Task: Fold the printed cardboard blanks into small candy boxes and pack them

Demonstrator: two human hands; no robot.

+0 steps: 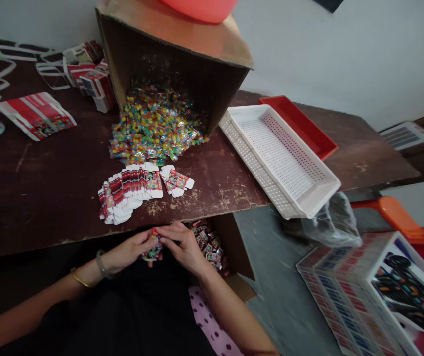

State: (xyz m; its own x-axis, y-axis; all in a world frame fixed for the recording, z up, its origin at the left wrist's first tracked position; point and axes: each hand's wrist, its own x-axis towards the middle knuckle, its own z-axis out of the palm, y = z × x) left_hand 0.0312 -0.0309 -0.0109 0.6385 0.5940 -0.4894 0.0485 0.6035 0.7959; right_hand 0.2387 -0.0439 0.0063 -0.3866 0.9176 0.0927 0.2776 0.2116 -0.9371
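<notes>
Over my lap, just off the table's front edge, my left hand [140, 245] grips a small printed candy box [152, 253] with a red bit at its top. My right hand [180, 242] closes on the same box from the other side, fingers at its upper end. Part of the box is covered by my fingers. On the table in front of my hands lies a fanned row of flat printed boxes [132, 190], with a few loose ones [176, 180] to its right. Behind them, small bags of colourful candy [160, 126] spill from a cardboard box [182, 39] on its side.
A carton [239, 247] of filled packets [210, 244] stands below the table edge, right of my hands. A white perforated basket [260, 168] overhangs the table, beside a red tray [323, 141]. Printed cartons [99, 84] lie at the back left. A crate [345, 296] stands lower right.
</notes>
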